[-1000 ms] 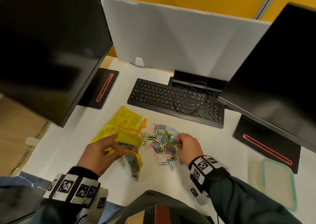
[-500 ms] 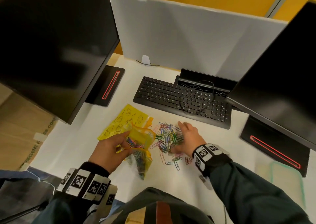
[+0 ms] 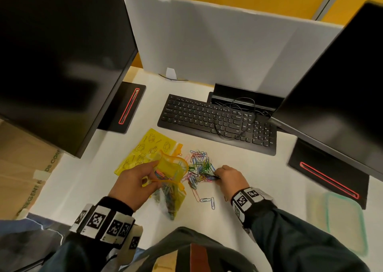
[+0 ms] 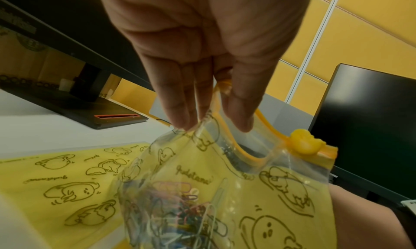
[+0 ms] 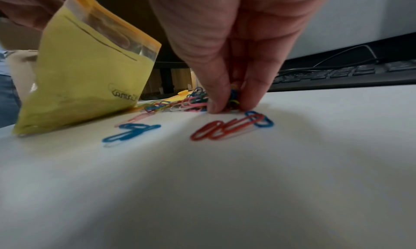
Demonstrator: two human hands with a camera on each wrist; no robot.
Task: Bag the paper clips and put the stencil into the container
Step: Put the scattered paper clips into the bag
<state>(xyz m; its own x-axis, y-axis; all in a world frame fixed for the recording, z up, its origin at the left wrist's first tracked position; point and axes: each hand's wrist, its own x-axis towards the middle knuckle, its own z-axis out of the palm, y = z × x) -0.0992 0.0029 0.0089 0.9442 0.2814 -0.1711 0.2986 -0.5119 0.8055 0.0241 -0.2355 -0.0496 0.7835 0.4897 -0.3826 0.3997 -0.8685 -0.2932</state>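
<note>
My left hand (image 3: 136, 180) pinches the open rim of a yellow zip bag (image 3: 172, 174) that has several coloured clips inside; in the left wrist view its fingers (image 4: 180, 110) hold the orange zip edge of the bag (image 4: 236, 190). A pile of coloured paper clips (image 3: 201, 166) lies on the white desk right of the bag. My right hand (image 3: 228, 176) pinches a bunch of clips at the pile's right edge, with the fingertips (image 5: 216, 105) down on the desk. The yellow stencil sheet (image 3: 145, 149) lies flat behind the bag. The clear container (image 3: 344, 222) with a green rim sits at the right.
A black keyboard (image 3: 217, 122) with a cable over it lies behind the clips. Two dark monitors (image 3: 58, 60) stand left and right on bases with red slots (image 3: 128, 107). A grey divider panel (image 3: 217, 43) closes the back. Loose clips (image 5: 227, 128) lie near my right wrist.
My right hand drew back from the pile's far side to its right edge and closed its fingers on some clips. The left hand kept holding the bag open.
</note>
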